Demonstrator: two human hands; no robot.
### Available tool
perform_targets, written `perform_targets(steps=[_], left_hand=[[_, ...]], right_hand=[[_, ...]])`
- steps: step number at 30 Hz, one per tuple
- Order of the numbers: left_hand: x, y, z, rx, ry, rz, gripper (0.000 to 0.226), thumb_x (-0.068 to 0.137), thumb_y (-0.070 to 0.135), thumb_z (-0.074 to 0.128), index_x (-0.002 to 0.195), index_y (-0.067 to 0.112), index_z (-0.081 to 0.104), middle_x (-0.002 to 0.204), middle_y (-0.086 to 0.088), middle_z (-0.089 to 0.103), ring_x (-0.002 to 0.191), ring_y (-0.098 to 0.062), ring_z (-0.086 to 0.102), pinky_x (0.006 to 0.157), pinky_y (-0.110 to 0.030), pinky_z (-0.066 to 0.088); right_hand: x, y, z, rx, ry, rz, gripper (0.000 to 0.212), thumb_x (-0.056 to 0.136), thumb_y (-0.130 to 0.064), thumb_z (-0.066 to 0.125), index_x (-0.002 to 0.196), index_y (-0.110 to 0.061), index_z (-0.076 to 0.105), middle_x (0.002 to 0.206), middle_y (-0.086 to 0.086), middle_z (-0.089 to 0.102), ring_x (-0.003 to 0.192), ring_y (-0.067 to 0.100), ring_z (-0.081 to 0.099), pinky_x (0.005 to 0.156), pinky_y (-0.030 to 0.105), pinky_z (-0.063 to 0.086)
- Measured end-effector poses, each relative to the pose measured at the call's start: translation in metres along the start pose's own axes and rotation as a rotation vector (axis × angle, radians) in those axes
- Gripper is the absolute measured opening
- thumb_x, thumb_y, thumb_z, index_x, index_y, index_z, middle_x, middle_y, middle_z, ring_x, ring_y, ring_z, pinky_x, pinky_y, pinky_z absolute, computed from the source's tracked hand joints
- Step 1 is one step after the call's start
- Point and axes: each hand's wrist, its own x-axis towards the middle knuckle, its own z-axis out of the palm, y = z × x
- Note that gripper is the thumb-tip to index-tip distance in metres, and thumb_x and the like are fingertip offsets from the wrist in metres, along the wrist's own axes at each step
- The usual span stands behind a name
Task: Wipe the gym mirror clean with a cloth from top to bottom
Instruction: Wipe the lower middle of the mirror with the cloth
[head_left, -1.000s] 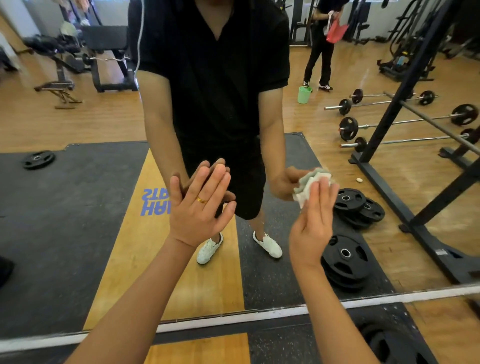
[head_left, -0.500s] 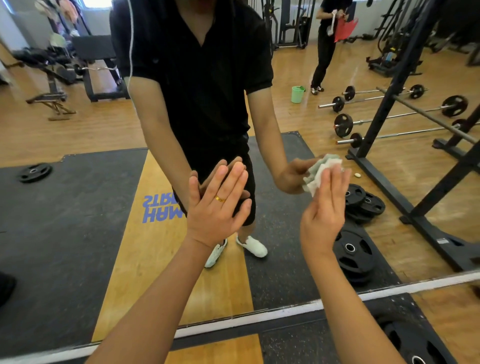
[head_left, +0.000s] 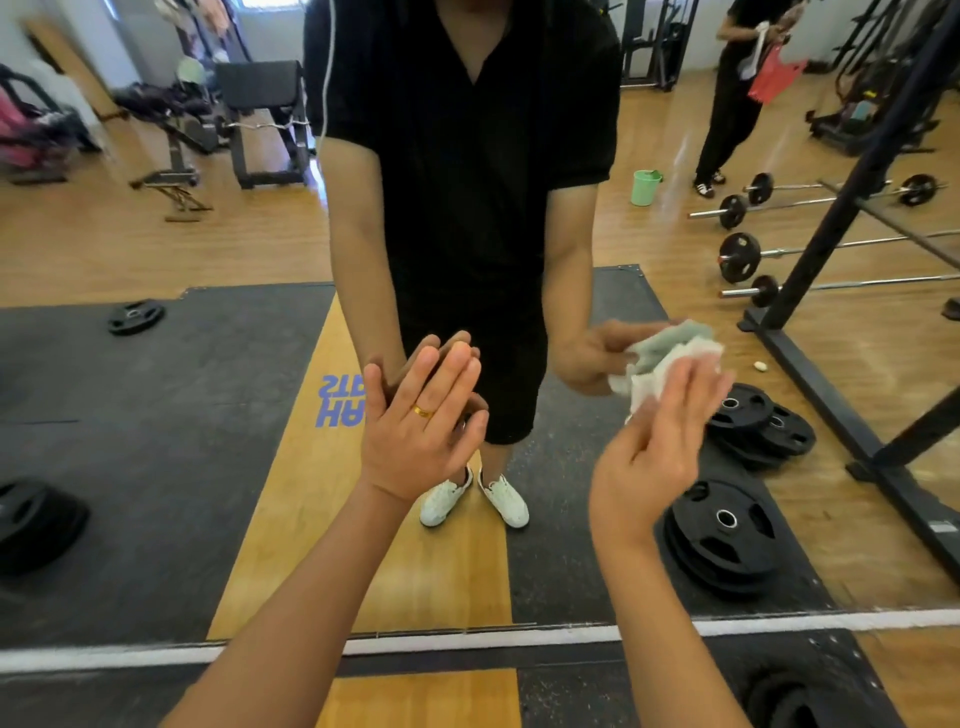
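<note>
The gym mirror (head_left: 156, 467) fills the view and reflects me in black clothes. My left hand (head_left: 418, 431), with a gold ring, lies flat on the glass with straight fingers, meeting its own reflection. My right hand (head_left: 657, 447) presses a crumpled pale green and white cloth (head_left: 670, 351) against the glass with straight fingers, at about the same height as the left hand. The cloth shows above my fingertips, and its reflection sits right behind it.
A white strip (head_left: 467, 642) marks the mirror's bottom edge. Reflected are weight plates (head_left: 727, 535), barbells (head_left: 779, 254), a black rack (head_left: 831, 218), a green bucket (head_left: 645, 187), a bench and another person (head_left: 737, 93) with a red bag.
My right hand with the cloth has edged slightly up and to the right on the glass. The left hand stays flat on the mirror. My view has shifted a little.
</note>
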Motion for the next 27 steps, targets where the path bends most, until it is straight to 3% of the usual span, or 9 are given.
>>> perform_targets(steps=[2, 4, 10, 14, 18, 23, 27], left_hand=[[0.0, 0.001, 0.0, -0.011, -0.003, -0.005, 0.077, 0.096, 0.042, 0.059, 0.162, 0.017, 0.029, 0.171, 0.002, 0.017, 0.158, -0.02, 0.014, 0.126, -0.051, -0.002], [0.001, 0.001, 0.0, 0.002, -0.003, -0.003, 0.077, 0.096, 0.043, 0.058, 0.162, 0.016, 0.028, 0.171, 0.001, 0.016, 0.158, -0.021, 0.013, 0.126, -0.05, -0.003], [0.003, 0.002, -0.001, 0.023, -0.007, -0.003, 0.077, 0.097, 0.044, 0.056, 0.162, 0.015, 0.027, 0.172, 0.001, 0.013, 0.159, -0.02, 0.01, 0.126, -0.051, -0.004], [0.004, 0.003, -0.001, 0.027, -0.029, -0.003, 0.077, 0.097, 0.044, 0.057, 0.162, 0.016, 0.028, 0.172, 0.001, 0.015, 0.158, -0.021, 0.011, 0.126, -0.052, -0.003], [0.008, 0.002, -0.006, 0.003, -0.065, -0.006, 0.075, 0.097, 0.042, 0.058, 0.162, 0.017, 0.029, 0.171, 0.001, 0.016, 0.158, -0.02, 0.014, 0.126, -0.052, -0.002], [0.01, 0.001, -0.046, -0.28, -0.186, -0.052, 0.065, 0.095, 0.022, 0.065, 0.155, 0.012, 0.041, 0.169, -0.003, 0.024, 0.155, -0.024, 0.026, 0.125, -0.058, 0.014], [-0.016, -0.035, -0.076, -0.303, -0.175, -0.037, 0.07, 0.095, 0.02, 0.062, 0.158, 0.012, 0.032, 0.171, -0.002, 0.019, 0.156, -0.023, 0.022, 0.126, -0.057, 0.013]], right_hand=[[0.006, -0.004, 0.004, 0.016, 0.008, -0.026, 0.047, 0.1, 0.016, 0.046, 0.146, 0.008, 0.047, 0.159, 0.017, 0.036, 0.152, 0.046, 0.022, 0.124, 0.038, 0.032], [-0.007, -0.005, 0.009, 0.038, -0.056, -0.112, 0.05, 0.099, 0.015, 0.045, 0.148, 0.005, 0.044, 0.163, 0.008, 0.035, 0.156, 0.035, 0.017, 0.122, 0.046, 0.035], [-0.062, 0.008, 0.007, 0.078, -0.388, -0.313, 0.039, 0.112, -0.005, 0.032, 0.15, 0.001, 0.039, 0.155, 0.016, 0.045, 0.156, 0.03, 0.024, 0.124, 0.041, 0.032], [-0.035, 0.013, 0.007, 0.083, -0.234, -0.291, 0.036, 0.108, 0.004, 0.041, 0.144, 0.009, 0.047, 0.156, 0.013, 0.042, 0.155, 0.033, 0.025, 0.123, 0.045, 0.033], [-0.034, 0.005, 0.023, 0.049, -0.157, -0.268, 0.053, 0.094, 0.019, 0.056, 0.145, 0.009, 0.045, 0.158, 0.01, 0.038, 0.157, 0.031, 0.02, 0.125, 0.044, 0.028], [-0.044, -0.001, 0.039, 0.052, -0.035, -0.22, 0.04, 0.106, 0.006, 0.046, 0.145, 0.005, 0.044, 0.156, 0.005, 0.041, 0.157, 0.029, 0.022, 0.125, 0.049, 0.03], [-0.045, -0.005, 0.038, 0.054, -0.027, -0.181, 0.05, 0.099, 0.016, 0.05, 0.147, 0.003, 0.045, 0.156, 0.004, 0.042, 0.157, 0.026, 0.023, 0.123, 0.048, 0.033]])
